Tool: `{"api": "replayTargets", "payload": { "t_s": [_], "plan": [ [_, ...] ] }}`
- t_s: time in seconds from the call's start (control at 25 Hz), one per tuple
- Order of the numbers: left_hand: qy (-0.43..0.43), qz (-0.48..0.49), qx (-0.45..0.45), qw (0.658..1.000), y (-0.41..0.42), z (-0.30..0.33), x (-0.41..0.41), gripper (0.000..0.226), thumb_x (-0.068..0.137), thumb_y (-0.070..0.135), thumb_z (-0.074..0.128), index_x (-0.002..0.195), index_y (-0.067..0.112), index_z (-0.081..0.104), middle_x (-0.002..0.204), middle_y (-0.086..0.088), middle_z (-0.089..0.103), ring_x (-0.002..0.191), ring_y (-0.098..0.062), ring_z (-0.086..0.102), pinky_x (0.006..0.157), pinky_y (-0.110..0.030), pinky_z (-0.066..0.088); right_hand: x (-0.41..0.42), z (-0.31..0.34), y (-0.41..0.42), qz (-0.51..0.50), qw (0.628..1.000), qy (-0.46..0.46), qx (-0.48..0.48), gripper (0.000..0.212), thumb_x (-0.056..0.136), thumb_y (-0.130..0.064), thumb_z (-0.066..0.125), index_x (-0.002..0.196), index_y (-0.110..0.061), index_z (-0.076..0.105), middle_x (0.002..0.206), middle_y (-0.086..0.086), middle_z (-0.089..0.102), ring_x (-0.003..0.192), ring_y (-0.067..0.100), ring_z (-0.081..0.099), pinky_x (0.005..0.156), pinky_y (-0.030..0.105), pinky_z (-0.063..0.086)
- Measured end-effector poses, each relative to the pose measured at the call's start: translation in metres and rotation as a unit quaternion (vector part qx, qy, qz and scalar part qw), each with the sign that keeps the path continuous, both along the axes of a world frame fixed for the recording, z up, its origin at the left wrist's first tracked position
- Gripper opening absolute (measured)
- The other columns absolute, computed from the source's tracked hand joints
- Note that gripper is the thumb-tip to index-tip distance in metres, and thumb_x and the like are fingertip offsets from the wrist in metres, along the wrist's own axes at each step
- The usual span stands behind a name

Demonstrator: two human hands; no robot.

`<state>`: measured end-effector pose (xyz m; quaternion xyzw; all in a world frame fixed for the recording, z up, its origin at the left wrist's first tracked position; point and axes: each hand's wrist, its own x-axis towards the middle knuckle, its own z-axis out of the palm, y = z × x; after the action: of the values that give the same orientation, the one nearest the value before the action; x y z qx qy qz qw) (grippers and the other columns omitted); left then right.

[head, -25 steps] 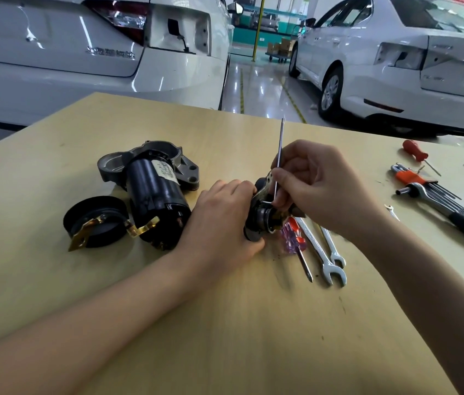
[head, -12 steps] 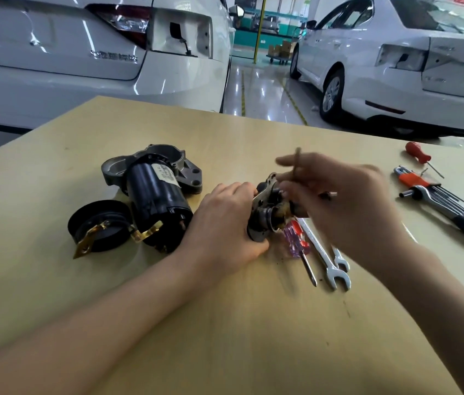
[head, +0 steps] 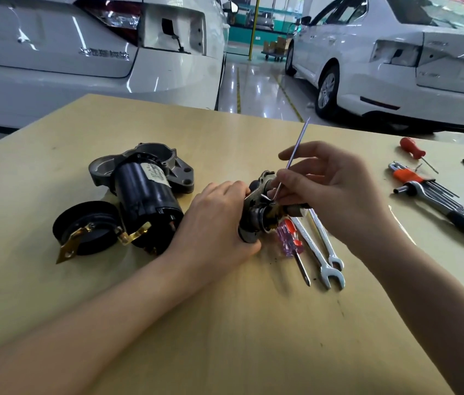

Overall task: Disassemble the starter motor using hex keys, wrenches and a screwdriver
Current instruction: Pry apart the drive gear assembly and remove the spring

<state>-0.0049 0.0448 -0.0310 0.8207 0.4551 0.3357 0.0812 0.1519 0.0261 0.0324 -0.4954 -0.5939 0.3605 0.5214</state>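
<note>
Your left hand (head: 219, 223) grips the small motor part (head: 259, 212) mid-table, fingers curled round it, while your right hand (head: 336, 192) pinches a thin hex key (head: 296, 149) whose bent tip meets the part's top, other fingers spread loose. Screwdriver (head: 293, 240) and two wrenches (head: 322, 252) lie just beside it on the right; the starter motor body (head: 145, 192) and black cap (head: 85, 226) sit left. The table (head: 225, 337) has bare wood toward you, far edge near the white cars (head: 396, 67).

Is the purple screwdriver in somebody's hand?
No, the purple screwdriver lies on the table; the right hand pinches a thin hex key.
</note>
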Motion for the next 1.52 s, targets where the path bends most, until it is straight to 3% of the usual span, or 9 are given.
{"api": "replayTargets", "payload": {
  "t_s": [0.52,1.28,1.4,1.44,1.52],
  "plan": [
    [0.004,-0.007,0.013,1.0,0.0,-0.001,0.0,0.042,0.067,0.022,0.075,0.089,0.021,0.038,0.083,0.007,0.043,0.081,-0.017,0.04,0.069,-0.027,0.028,-0.005,0.001,0.005,0.015,0.999,-0.048,-0.011,0.015,0.085,0.006,0.064,0.091,-0.008,0.067,0.059,-0.001,0.07,0.052,0.011,0.065,0.057,0.021,0.057],
    [0.002,0.0,0.009,1.0,-0.001,-0.001,0.0,0.04,0.068,0.024,0.075,0.092,0.018,0.044,0.086,0.006,0.047,0.083,-0.017,0.044,0.069,-0.027,0.032,-0.006,0.002,0.003,-0.008,0.999,-0.025,-0.024,0.014,0.083,0.003,0.067,0.08,-0.011,0.068,0.065,0.008,0.072,0.058,0.02,0.068,0.06,0.032,0.06],
    [0.008,0.008,0.008,1.0,0.0,0.0,0.001,0.04,0.068,0.026,0.075,0.094,0.015,0.048,0.088,0.005,0.049,0.085,-0.017,0.045,0.071,-0.028,0.035,-0.007,-0.001,0.001,-0.013,0.992,-0.111,0.054,0.011,0.082,0.0,0.07,0.085,-0.01,0.071,0.068,0.007,0.073,0.062,0.015,0.071,0.063,0.028,0.06],
    [0.007,0.007,0.008,1.0,0.0,0.001,0.001,0.04,0.068,0.026,0.076,0.095,0.014,0.05,0.089,0.004,0.051,0.086,-0.018,0.046,0.072,-0.029,0.037,-0.009,-0.002,0.0,-0.026,0.978,-0.177,0.109,0.011,0.081,-0.001,0.071,0.086,-0.011,0.072,0.069,0.004,0.073,0.063,0.011,0.07,0.064,0.026,0.058],
    [0.001,0.0,0.005,1.0,0.0,0.001,0.0,0.042,0.067,0.026,0.077,0.098,0.011,0.053,0.092,0.002,0.055,0.089,-0.02,0.048,0.077,-0.033,0.041,-0.011,-0.004,-0.003,-0.044,0.913,-0.318,0.251,0.012,0.079,-0.002,0.071,0.087,-0.011,0.074,0.068,0.002,0.072,0.062,0.012,0.066,0.063,0.029,0.053]
  ]
}}
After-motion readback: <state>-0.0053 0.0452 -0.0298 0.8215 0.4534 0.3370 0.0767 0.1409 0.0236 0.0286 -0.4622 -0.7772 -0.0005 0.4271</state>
